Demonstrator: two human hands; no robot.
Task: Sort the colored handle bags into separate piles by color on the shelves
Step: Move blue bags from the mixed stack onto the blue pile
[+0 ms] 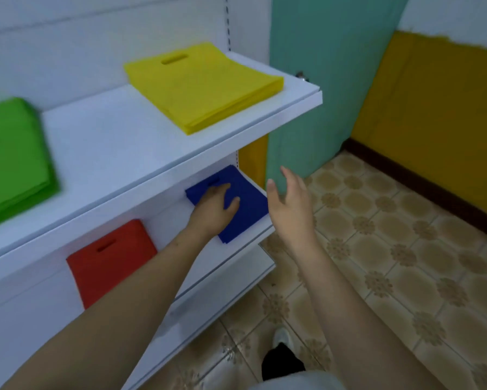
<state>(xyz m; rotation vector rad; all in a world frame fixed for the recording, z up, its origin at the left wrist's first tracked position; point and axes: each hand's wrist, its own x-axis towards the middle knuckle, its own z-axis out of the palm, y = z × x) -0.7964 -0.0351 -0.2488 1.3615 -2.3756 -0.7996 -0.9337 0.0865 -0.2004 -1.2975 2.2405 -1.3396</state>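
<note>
White shelves point(141, 153) against a teal wall: the left hand point(215, 208) presses flat on the blue bags point(249, 202) (lower shelf, right end); the right hand point(288, 201) hovers, fingers spread. Squaring the edges would tidy the pile.

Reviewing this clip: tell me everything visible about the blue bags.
The blue bags are a flat stack of deep blue, matte, fabric-like handle bags with a slot handle cut out near the far edge. They lie turned at an angle at the right end of the lower shelf, one corner near its front edge, partly under the upper shelf. The left hand rests on top, fingers spread. The right hand hovers open beside them, not touching.
</note>
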